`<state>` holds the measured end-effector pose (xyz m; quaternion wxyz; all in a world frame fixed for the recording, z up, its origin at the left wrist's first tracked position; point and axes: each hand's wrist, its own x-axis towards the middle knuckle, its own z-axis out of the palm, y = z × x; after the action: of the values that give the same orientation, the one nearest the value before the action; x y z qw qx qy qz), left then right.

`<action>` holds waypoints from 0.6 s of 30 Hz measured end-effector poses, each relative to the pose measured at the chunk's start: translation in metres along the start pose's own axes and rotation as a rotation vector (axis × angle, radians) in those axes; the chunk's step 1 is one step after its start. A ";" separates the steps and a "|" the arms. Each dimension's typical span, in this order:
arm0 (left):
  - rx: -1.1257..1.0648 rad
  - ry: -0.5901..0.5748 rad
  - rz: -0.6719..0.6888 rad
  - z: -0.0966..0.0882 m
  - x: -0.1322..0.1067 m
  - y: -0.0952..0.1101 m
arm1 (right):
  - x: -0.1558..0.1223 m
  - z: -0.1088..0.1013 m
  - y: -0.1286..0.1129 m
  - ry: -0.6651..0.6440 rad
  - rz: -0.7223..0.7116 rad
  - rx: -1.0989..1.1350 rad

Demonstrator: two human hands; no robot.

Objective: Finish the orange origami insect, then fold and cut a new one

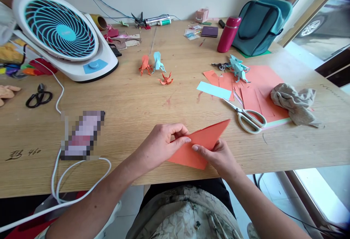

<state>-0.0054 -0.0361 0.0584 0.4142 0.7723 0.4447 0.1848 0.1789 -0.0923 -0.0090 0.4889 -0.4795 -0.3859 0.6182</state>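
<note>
A folded orange paper [203, 142] lies near the front edge of the wooden table [136, 104], shaped like a long triangle with its tip pointing up and right. My left hand [164, 140] pinches its left edge with curled fingers. My right hand [218, 157] presses on the lower right part, thumb on top and fingers under the paper. Both hands are closed on the sheet.
White-handled scissors [247, 117], orange sheets [259, 86], a light blue strip [214, 90] and a crumpled cloth [295, 102] lie to the right. Small origami figures [155, 67] stand mid-table. A fan [62, 35], black scissors [39, 97], a white cable [58, 97], a pink bottle [228, 33] and a teal bag [259, 24] stand further off.
</note>
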 end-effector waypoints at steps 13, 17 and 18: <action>0.231 0.097 0.140 0.003 -0.005 -0.010 | 0.002 0.005 0.001 0.014 0.018 0.045; 0.109 0.071 0.115 -0.007 -0.002 -0.015 | 0.004 0.003 0.004 0.017 0.047 0.087; 0.055 0.073 0.095 -0.010 -0.001 -0.019 | 0.004 0.003 0.006 0.031 0.048 0.106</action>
<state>-0.0221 -0.0273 0.0493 0.3673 0.7963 0.4274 0.2200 0.1742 -0.0894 -0.0143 0.5045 -0.4716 -0.3331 0.6420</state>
